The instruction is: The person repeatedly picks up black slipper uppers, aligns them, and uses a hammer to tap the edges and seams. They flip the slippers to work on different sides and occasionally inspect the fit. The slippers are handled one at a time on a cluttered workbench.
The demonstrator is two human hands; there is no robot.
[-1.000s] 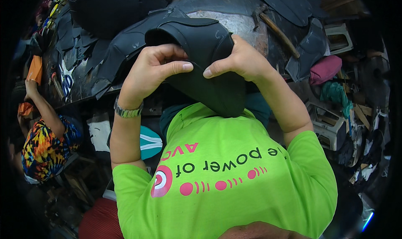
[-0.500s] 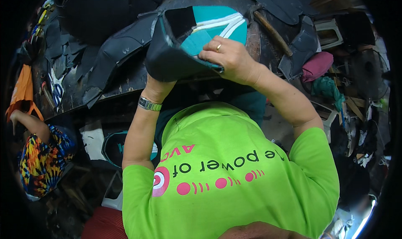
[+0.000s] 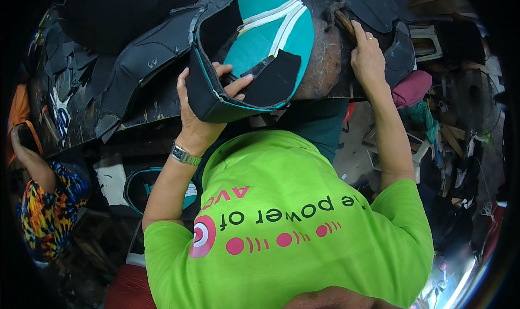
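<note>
Your left hand clamps the near wall of the bag, thumb inside its open mouth, where teal lining with white stripes and a black flap show. Your right hand, well apart, rests fingers curled on a wooden handle beside the bag.

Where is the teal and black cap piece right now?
In the head view the cap piece sits top centre, open side up, held at its near rim by the left hand, beside the rusty brown block the right hand rests on.
</note>
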